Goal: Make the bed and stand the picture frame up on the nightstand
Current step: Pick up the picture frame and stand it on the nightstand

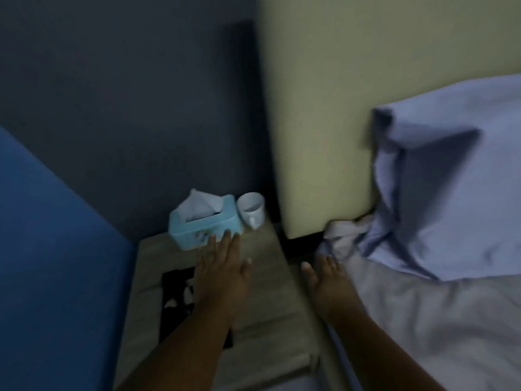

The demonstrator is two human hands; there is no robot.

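Picture frame (176,294), blurred, apparently flat on nightstand (267,306), half-hidden under left hand (222,275).

no readable text anywhere, small print on tissue box (205,225) front too blurred to read

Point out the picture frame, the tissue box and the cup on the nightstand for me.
picture frame (176,294), head view: dark face lying flat, left of the forearm.
tissue box (197,230), head view: light blue front wall.
cup (251,210), head view: white side wall, right of the box.
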